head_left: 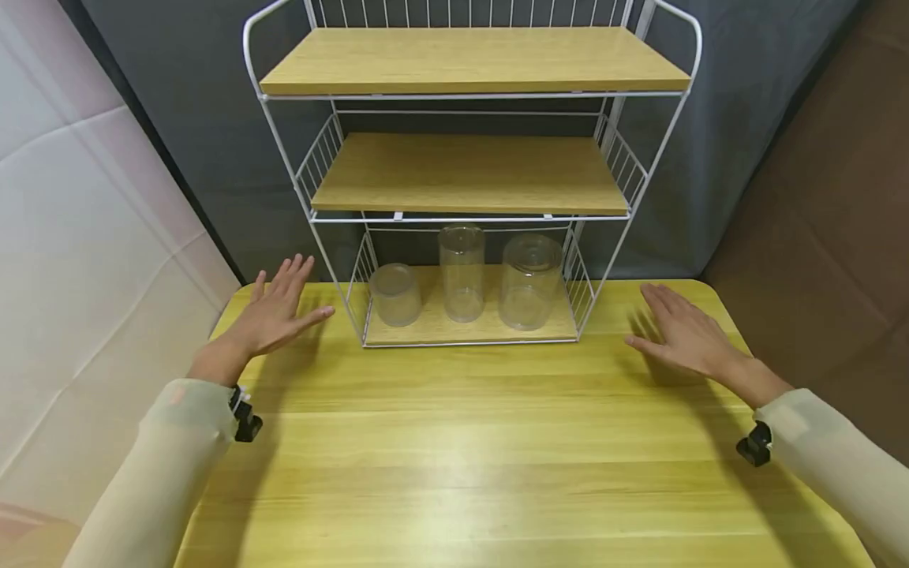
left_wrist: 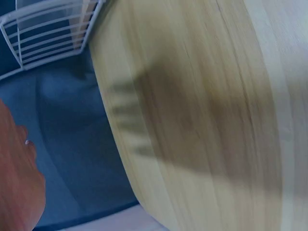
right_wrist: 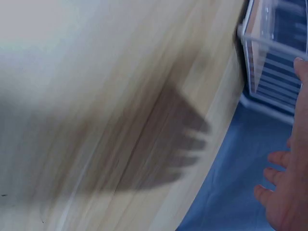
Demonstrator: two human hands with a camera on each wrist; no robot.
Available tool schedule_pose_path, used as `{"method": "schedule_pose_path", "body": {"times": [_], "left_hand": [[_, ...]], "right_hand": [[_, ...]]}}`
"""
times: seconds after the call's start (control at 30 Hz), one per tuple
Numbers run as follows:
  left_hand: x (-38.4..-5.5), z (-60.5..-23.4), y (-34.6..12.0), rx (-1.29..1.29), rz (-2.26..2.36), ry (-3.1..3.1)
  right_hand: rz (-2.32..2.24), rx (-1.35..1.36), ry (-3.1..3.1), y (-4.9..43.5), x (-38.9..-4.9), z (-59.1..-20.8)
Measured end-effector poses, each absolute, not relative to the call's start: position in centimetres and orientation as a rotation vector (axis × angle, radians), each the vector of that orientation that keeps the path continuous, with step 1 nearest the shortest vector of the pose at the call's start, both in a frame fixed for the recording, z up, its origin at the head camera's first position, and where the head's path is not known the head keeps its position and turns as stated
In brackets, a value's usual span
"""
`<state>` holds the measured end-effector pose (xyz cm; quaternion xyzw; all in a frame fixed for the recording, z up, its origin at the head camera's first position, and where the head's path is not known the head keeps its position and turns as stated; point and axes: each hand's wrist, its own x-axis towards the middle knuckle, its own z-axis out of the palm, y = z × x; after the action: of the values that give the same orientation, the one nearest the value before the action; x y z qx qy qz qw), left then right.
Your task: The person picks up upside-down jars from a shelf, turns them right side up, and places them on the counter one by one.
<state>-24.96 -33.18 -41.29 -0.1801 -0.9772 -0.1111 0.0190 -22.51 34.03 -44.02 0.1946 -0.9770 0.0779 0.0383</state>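
Note:
My left hand (head_left: 273, 312) hovers over the table with spread fingers, left of a white wire shelf rack (head_left: 472, 220). On the rack's other side my right hand (head_left: 682, 327) is held above the table, its fingers fairly straight and holding nothing. The bottom shelf carries three clear containers: a short jar (head_left: 395, 295) at left, a tall narrow one (head_left: 462, 273) in the middle and a wide one (head_left: 529, 282) at right. In the left wrist view part of the left hand (left_wrist: 19, 178) shows at the edge; the right wrist view shows the right hand (right_wrist: 291, 178) beside the rack.
The rack's top shelf (head_left: 472, 59) and middle shelf (head_left: 469, 173) are wooden boards. It stands at the back of the wooden table (head_left: 454, 442). A dark cloth (head_left: 185, 118) hangs behind, a white sheet (head_left: 92, 260) at left and a brown one (head_left: 831, 213) at right.

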Motion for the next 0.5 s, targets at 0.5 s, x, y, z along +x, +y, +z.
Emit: {"method": "schedule_pose_path", "body": {"times": [0.5], "left_hand": [[-26.0,-41.0,-29.6,-0.727,-0.335,-3.005]], "right_hand": [[0.261,0.831,-2.84,31.1,-18.7,-44.7]]}}
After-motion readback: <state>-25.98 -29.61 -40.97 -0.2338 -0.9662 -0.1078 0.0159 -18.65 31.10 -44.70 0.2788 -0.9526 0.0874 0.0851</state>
